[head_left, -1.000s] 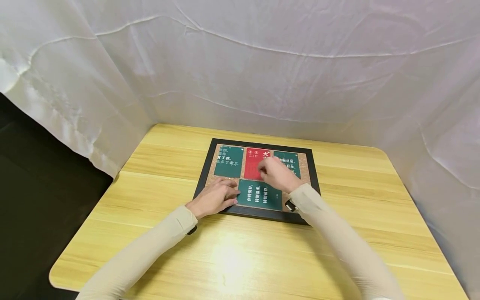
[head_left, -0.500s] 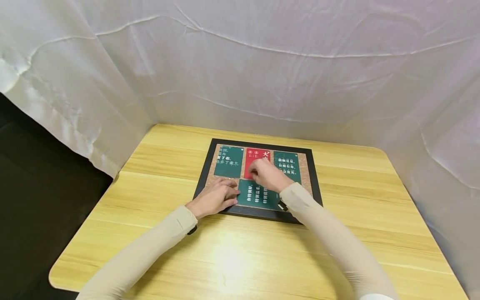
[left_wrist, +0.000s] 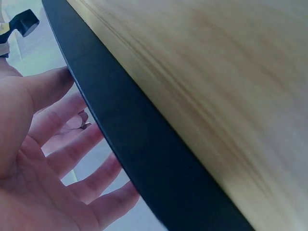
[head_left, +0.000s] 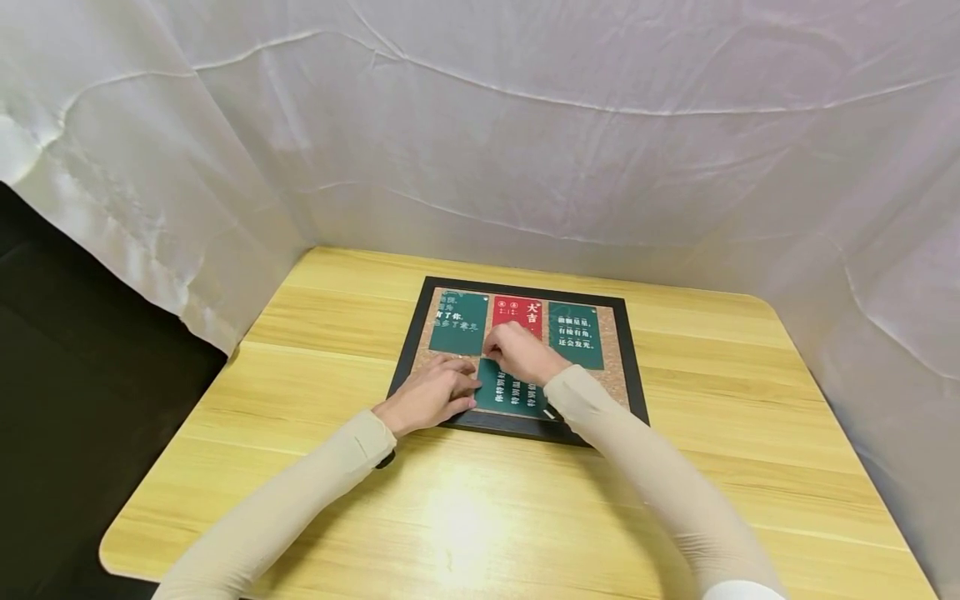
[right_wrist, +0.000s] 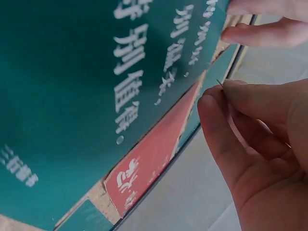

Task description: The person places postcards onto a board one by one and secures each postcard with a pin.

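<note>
On the table lies a corkboard with a black frame (head_left: 633, 375). My right hand (head_left: 521, 350) pinches a pin (right_wrist: 220, 82) between thumb and fingertips; its thin metal point sticks out, its head hidden by the fingers. That hand is over the upper left corner of the lower green card (head_left: 491, 396), which has white Chinese lettering. My left hand (head_left: 431, 396) rests on the board's left side, fingers spread, fingertips at the card's left edge. In the left wrist view its fingers (left_wrist: 72, 154) show behind the black frame edge.
Above the lower card are a green card (head_left: 456, 333), a red card (head_left: 517, 307) and another green card (head_left: 573, 354). The wooden table (head_left: 337, 333) extends around the board. White cloth (head_left: 525, 167) hangs behind and along the sides.
My right hand has moved left and slightly toward me, from the red card to the lower card's upper left corner. The left hand has stayed in place.
</note>
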Available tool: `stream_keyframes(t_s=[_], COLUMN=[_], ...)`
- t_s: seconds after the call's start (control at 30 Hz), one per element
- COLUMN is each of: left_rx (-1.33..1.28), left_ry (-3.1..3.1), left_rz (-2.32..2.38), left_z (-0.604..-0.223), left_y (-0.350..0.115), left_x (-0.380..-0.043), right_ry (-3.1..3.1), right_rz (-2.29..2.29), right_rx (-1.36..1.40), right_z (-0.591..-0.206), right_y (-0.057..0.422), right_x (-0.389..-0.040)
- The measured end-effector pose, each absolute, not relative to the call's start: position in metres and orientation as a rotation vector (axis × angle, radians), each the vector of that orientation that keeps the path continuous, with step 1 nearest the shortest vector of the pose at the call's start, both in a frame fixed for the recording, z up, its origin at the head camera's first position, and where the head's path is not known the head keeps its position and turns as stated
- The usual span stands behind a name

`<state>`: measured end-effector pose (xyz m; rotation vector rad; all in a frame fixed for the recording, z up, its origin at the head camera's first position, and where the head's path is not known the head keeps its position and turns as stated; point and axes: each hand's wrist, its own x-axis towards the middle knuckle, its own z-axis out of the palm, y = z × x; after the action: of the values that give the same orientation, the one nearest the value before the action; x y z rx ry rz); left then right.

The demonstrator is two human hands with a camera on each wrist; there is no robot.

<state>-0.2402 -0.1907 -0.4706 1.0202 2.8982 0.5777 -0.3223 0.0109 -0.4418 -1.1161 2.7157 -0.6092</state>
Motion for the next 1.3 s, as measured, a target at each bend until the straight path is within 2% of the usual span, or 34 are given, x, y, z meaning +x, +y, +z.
stream_keyframes(t_s=[1.3], left_rx=[1.051], left_ry=[2.885], left_rz=[0.595], left_z=[-0.474], left_y=[-0.191], left_x=[-0.243], right_ry=[2.769], right_rz=[-0.324], right_rx=[-1.138], right_z=[-0.453], right_y=[-0.005], right_x=[-0.314])
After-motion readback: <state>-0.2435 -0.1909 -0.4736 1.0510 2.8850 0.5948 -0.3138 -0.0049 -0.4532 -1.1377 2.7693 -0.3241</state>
